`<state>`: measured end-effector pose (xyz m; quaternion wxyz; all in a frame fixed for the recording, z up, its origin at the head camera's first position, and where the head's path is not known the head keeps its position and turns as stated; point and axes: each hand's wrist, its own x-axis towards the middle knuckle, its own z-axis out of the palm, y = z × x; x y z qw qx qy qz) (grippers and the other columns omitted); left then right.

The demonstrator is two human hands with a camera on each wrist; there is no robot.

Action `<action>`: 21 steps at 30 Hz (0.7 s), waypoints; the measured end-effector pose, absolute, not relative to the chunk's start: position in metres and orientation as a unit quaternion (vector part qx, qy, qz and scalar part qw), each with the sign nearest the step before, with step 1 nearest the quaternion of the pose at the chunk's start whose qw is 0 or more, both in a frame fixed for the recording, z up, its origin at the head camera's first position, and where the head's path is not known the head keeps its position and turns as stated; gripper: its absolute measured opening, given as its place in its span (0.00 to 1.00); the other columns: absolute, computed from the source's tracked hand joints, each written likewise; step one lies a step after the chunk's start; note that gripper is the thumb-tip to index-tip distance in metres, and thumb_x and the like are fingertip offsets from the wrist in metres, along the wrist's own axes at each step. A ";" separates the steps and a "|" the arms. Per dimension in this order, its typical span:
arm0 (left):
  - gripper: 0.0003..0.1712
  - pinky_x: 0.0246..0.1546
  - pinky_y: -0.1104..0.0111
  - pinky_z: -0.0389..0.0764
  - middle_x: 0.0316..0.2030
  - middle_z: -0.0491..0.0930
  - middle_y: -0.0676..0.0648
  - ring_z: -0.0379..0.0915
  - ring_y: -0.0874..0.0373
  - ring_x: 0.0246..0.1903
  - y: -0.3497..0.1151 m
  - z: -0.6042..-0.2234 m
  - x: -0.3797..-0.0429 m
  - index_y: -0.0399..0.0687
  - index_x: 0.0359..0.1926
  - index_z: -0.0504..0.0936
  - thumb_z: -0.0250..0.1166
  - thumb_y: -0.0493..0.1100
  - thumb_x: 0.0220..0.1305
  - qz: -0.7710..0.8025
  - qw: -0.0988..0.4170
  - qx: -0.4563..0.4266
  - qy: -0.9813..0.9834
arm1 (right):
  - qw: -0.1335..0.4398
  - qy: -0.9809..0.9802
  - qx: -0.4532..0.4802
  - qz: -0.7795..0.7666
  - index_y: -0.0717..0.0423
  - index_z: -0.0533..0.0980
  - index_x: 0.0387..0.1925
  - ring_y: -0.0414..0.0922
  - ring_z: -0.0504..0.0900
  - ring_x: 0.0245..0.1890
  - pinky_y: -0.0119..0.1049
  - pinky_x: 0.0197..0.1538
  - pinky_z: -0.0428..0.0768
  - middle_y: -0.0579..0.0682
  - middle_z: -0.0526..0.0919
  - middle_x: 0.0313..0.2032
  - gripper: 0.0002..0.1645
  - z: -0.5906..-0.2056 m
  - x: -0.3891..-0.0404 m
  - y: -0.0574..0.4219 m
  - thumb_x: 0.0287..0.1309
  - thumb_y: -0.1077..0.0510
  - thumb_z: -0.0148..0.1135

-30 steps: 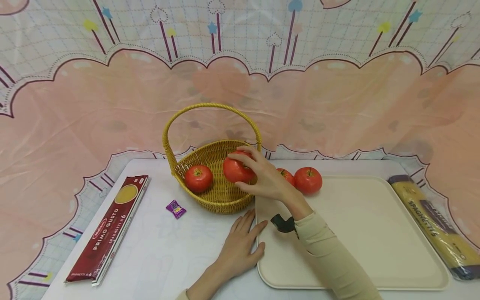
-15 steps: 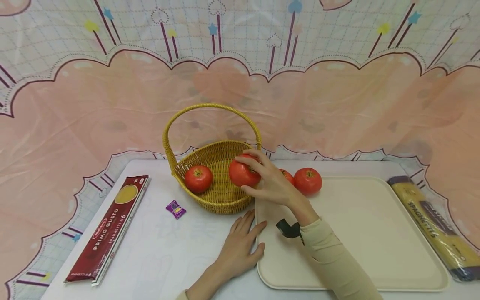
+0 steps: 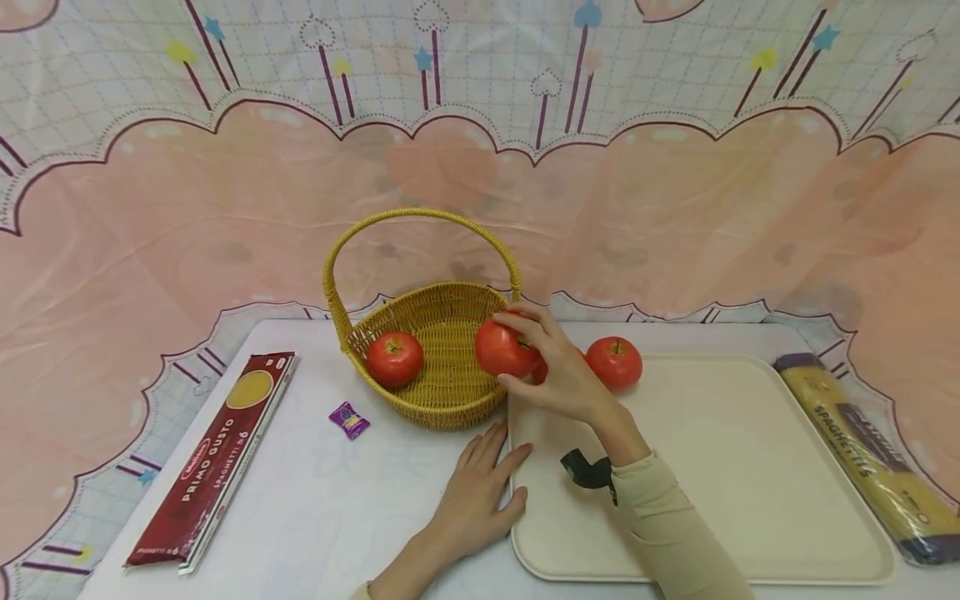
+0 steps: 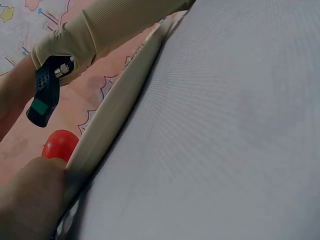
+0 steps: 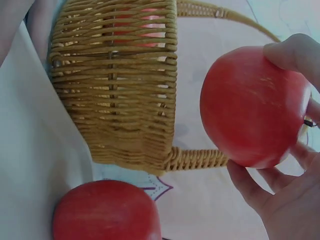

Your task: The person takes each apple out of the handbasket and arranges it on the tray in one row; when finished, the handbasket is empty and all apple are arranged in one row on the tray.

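My right hand (image 3: pixel 558 367) grips a red apple (image 3: pixel 501 348) over the right rim of a yellow wicker basket (image 3: pixel 450 417). In the right wrist view the held apple (image 5: pixel 255 107) shows a thin dark stem, with thumb and fingers curled round its sides. Another apple (image 3: pixel 395 360) lies inside the basket at the left. Two more sit at the tray's back left corner: one apple (image 3: pixel 617 363) in plain sight, the other mostly hidden behind my right hand. My left hand (image 3: pixel 476 496) lies with fingers spread along the left edge of the cream tray (image 3: pixel 735 467).
A red spaghetti packet (image 3: pixel 213 458) lies at the left of the white table (image 3: pixel 337 517). Nearer the basket is a small purple wrapped sweet (image 3: pixel 349 420). A clear bag of spaghetti (image 3: pixel 862 454) lies along the tray's right side. The basket's tall handle (image 3: pixel 420 212) arches upward.
My right hand has moved right with the apple, from over the basket's inside to its right rim. My left hand has stayed in place.
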<state>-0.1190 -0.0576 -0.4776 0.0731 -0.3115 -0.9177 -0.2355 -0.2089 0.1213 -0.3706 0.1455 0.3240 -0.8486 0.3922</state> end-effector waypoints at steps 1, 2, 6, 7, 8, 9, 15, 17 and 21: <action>0.28 0.68 0.49 0.56 0.69 0.60 0.38 0.52 0.46 0.71 -0.058 -0.478 -0.119 0.55 0.63 0.71 0.56 0.52 0.62 -0.235 0.072 -0.312 -0.918 | 0.148 -0.849 0.322 0.392 0.38 0.63 0.65 0.45 0.66 0.63 0.47 0.59 0.75 0.46 0.59 0.67 0.42 -0.371 -0.209 0.122 0.48 0.53 0.70; 0.28 0.68 0.49 0.56 0.69 0.60 0.38 0.52 0.46 0.71 -0.058 -0.478 -0.119 0.55 0.63 0.71 0.56 0.52 0.62 -0.235 0.071 -0.312 -0.918 | 0.151 -0.849 0.320 0.393 0.39 0.64 0.65 0.45 0.66 0.64 0.48 0.59 0.75 0.47 0.59 0.66 0.42 -0.372 -0.208 0.124 0.48 0.53 0.70; 0.28 0.69 0.49 0.56 0.69 0.60 0.39 0.52 0.46 0.71 -0.058 -0.478 -0.120 0.56 0.64 0.70 0.56 0.52 0.62 -0.233 0.068 -0.312 -0.919 | 0.158 -0.848 0.313 0.397 0.40 0.65 0.64 0.47 0.65 0.64 0.51 0.60 0.74 0.49 0.60 0.67 0.42 -0.372 -0.207 0.129 0.46 0.55 0.71; 0.28 0.69 0.50 0.56 0.69 0.60 0.39 0.52 0.46 0.71 -0.058 -0.478 -0.120 0.56 0.64 0.70 0.56 0.52 0.62 -0.233 0.066 -0.312 -0.919 | 0.159 -0.849 0.310 0.397 0.40 0.65 0.64 0.47 0.65 0.64 0.52 0.60 0.74 0.48 0.59 0.67 0.42 -0.372 -0.207 0.131 0.46 0.55 0.71; 0.28 0.69 0.50 0.56 0.69 0.59 0.39 0.52 0.46 0.71 -0.058 -0.478 -0.120 0.56 0.64 0.70 0.55 0.53 0.62 -0.233 0.064 -0.311 -0.919 | 0.160 -0.849 0.309 0.398 0.40 0.64 0.64 0.47 0.64 0.65 0.53 0.59 0.74 0.48 0.59 0.68 0.43 -0.372 -0.207 0.132 0.46 0.56 0.71; 0.28 0.69 0.50 0.56 0.69 0.59 0.39 0.52 0.46 0.71 -0.058 -0.477 -0.120 0.56 0.64 0.70 0.55 0.53 0.62 -0.233 0.063 -0.311 -0.919 | 0.160 -0.850 0.306 0.397 0.40 0.64 0.65 0.47 0.63 0.65 0.53 0.60 0.74 0.48 0.58 0.68 0.43 -0.372 -0.206 0.134 0.46 0.56 0.71; 0.28 0.69 0.50 0.56 0.69 0.61 0.38 0.53 0.46 0.70 -0.060 -0.479 -0.120 0.55 0.63 0.71 0.56 0.52 0.61 -0.238 0.073 -0.311 -0.917 | 0.164 -0.851 0.298 0.400 0.39 0.65 0.64 0.46 0.61 0.66 0.53 0.59 0.73 0.46 0.60 0.69 0.43 -0.371 -0.205 0.143 0.45 0.57 0.72; 0.28 0.68 0.50 0.57 0.68 0.61 0.38 0.54 0.46 0.70 -0.060 -0.480 -0.120 0.55 0.63 0.71 0.56 0.52 0.61 -0.240 0.078 -0.312 -0.916 | 0.164 -0.852 0.294 0.401 0.38 0.65 0.64 0.46 0.61 0.66 0.53 0.58 0.73 0.47 0.61 0.67 0.43 -0.370 -0.204 0.145 0.45 0.57 0.72; 0.28 0.69 0.50 0.57 0.68 0.61 0.38 0.54 0.45 0.70 -0.058 -0.481 -0.121 0.55 0.63 0.71 0.56 0.52 0.61 -0.239 0.083 -0.314 -0.915 | 0.165 -0.855 0.282 0.402 0.35 0.66 0.63 0.45 0.60 0.64 0.52 0.56 0.74 0.48 0.61 0.66 0.42 -0.367 -0.202 0.150 0.45 0.55 0.72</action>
